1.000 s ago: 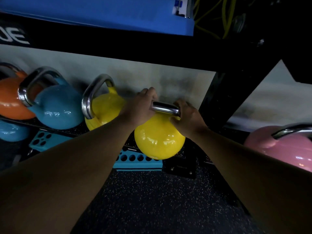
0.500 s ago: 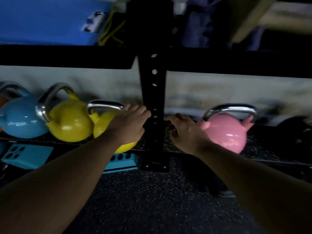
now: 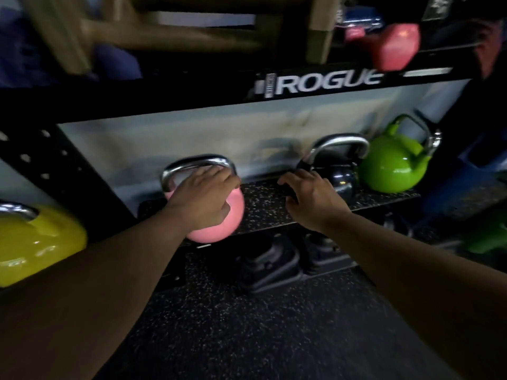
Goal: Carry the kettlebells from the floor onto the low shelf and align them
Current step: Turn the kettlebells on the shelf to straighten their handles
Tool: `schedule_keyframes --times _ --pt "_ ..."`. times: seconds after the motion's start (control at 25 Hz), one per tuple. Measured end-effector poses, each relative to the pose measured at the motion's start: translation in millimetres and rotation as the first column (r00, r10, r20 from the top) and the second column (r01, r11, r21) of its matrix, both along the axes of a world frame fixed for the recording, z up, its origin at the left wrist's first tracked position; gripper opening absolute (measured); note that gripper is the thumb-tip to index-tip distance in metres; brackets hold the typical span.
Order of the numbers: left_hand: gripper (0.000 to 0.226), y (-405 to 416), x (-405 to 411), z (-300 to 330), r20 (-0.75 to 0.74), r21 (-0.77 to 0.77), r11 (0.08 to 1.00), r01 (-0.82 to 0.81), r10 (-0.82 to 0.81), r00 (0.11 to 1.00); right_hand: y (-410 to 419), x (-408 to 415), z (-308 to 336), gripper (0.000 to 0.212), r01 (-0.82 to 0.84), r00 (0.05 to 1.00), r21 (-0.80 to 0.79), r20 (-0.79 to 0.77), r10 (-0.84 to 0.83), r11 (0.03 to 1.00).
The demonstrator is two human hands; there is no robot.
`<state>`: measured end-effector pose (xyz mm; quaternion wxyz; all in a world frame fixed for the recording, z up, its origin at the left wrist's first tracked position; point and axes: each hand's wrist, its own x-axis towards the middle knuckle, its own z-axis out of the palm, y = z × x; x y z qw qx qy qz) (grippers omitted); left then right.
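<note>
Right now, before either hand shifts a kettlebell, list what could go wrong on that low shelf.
1. The pink kettlebell bulges past the front edge of the low shelf; a nudge from the left hand could possibly tip it off.
2. The right hand sits just beside the black kettlebell; sliding the pink one over might pinch its fingers.
3. The black kettlebell appears to touch the green kettlebell, so pushing it may knock that one.

Legible text: one item. "ROGUE" in white block capitals, preceded by a small white barred logo mark, on the black crossbeam [image 3: 323, 84] of the rack, at about 1 o'clock from frame centre. A pale strip further right along that beam, toward 2 o'clock, is too blurred to read. A label at the upper right corner is likewise illegible. No numbers readable on any kettlebell.
</note>
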<state>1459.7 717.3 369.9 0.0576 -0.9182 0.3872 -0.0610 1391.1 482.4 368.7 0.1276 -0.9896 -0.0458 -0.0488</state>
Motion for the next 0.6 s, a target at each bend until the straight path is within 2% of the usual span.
schedule_keyframes --times 0.28,0.4,0.52,0.6 --pt "0.038 -127 10 -5 -0.006 -0.033 0.999 -0.01 0.01 1.0 -114 7 4 0.043 0.091 0.996 -0.072 0.003 -0.091 0.993" --pt "0.037 -171 39 -20 0.011 -0.099 0.99 -0.099 0.101 0.995 -152 32 -3 0.043 0.119 0.993 -0.099 0.031 -0.117 0.988" --pt "0.047 -222 66 -34 -0.126 -0.238 0.93 -0.281 0.258 0.958 -190 66 -14 0.044 0.216 0.975 -0.058 0.067 -0.212 0.975" --pt "0.057 -255 72 -46 -0.32 -0.314 0.826 -0.468 0.372 0.871 -212 88 -23 0.049 0.274 0.962 -0.015 0.019 -0.273 0.962"
